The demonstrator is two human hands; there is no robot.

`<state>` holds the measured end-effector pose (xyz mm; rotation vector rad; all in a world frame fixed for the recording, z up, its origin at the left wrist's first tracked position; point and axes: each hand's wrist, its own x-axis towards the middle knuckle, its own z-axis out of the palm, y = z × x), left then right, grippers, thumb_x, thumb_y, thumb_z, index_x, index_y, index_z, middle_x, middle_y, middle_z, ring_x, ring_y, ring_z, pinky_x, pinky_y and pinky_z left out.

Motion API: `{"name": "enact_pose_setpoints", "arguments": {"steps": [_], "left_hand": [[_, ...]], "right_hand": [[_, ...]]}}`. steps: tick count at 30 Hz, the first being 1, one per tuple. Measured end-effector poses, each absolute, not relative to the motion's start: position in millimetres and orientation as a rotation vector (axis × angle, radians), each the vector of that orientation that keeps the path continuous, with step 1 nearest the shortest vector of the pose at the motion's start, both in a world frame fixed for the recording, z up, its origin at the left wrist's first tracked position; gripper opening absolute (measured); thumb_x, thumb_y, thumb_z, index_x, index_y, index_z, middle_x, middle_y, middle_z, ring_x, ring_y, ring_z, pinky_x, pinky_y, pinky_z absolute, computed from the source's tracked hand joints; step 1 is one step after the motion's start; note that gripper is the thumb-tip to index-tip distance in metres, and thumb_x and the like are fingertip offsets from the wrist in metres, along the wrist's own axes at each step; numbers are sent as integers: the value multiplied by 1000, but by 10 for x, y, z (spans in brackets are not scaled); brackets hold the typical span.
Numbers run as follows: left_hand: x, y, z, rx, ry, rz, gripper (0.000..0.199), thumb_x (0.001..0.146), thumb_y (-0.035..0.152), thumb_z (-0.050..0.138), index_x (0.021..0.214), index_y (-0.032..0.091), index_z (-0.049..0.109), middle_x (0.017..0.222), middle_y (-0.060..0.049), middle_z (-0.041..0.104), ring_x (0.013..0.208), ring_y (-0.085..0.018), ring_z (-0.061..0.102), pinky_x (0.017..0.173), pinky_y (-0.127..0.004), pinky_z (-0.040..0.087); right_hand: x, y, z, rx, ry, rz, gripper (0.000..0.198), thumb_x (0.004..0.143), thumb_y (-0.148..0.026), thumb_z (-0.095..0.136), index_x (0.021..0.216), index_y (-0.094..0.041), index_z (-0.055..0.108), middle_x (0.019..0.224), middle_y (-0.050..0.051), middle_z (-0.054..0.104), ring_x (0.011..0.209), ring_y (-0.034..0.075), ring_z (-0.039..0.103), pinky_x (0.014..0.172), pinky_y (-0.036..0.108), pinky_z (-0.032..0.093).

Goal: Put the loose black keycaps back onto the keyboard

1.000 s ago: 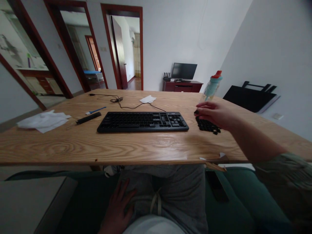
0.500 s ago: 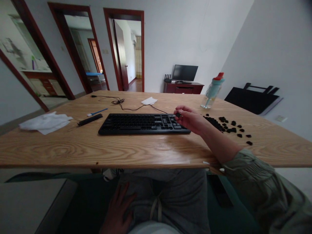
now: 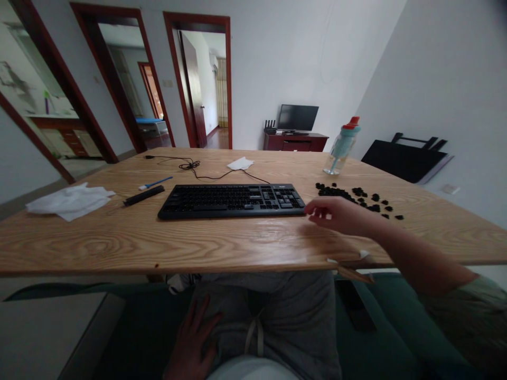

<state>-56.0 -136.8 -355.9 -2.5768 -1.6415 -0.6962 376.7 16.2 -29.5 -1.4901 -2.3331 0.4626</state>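
Observation:
A black keyboard (image 3: pixel 233 214) lies on the wooden table, with keys of uneven height across its rows. At its right end is my right hand (image 3: pixel 340 214), low over the table, thumb and fingers curled towards each other. Anything between the fingertips is hidden or too small to make out. A heap of small black keycaps (image 3: pixel 336 192) lies just behind and to the right of this hand, several scattered singly. My left hand (image 3: pixel 194 338) rests on my grey-trousered thigh, fingers spread, holding nothing.
Left of the keyboard lie a black bar (image 3: pixel 143 196), a blue brush (image 3: pixel 156 183) and crumpled white tissue (image 3: pixel 71 200). Behind it are a coiled cable (image 3: pixel 190 165) and a white paper (image 3: pixel 241 163). A water bottle (image 3: pixel 341 146) stands at the back right.
My right hand has moved from above the keyboard's right end to the right and down, towards the table. The dark keycap earlier between its fingertips no longer shows. My left hand stays put.

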Motion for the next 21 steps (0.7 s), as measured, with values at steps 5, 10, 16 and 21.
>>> {"name": "enact_pose_setpoints", "arguments": {"steps": [5, 10, 16, 21], "left_hand": [[-532, -1359, -3547, -2571, -1654, -679, 62, 80, 12, 57, 137, 36, 57, 165, -1, 23, 148, -36, 25, 105, -55, 47], [-514, -1334, -3511, -2572, -1625, -664, 62, 80, 13, 57, 138, 37, 56, 165, 0, 22, 148, -36, 27, 104, -55, 49], [-542, -1343, -3528, -2576, -1609, -638, 62, 79, 15, 59, 137, 37, 57, 164, -2, 23, 146, -37, 31, 102, -56, 49], [-565, -1348, -3524, -2581, -1616, -643, 61, 79, 15, 58, 136, 36, 58, 163, -3, 26, 145, -38, 32, 102, -56, 50]], "right_hand": [[5123, 437, -222, -2050, -1837, 237, 20, 85, -27, 65, 100, -14, 69, 84, 10, 71, 69, 17, 61, 66, 31, 45], [5840, 726, -296, -2268, -1700, 89, 21, 86, -32, 66, 95, -13, 69, 94, 15, 71, 77, 18, 62, 70, 31, 43], [5866, 961, -474, -2366, -1789, 175, 19, 84, -33, 68, 89, -15, 68, 86, 12, 72, 69, 18, 58, 64, 31, 40], [5783, 1035, -414, -2378, -1646, 63, 24, 89, -35, 59, 95, -14, 68, 95, 14, 71, 66, 16, 56, 64, 30, 40]]}}
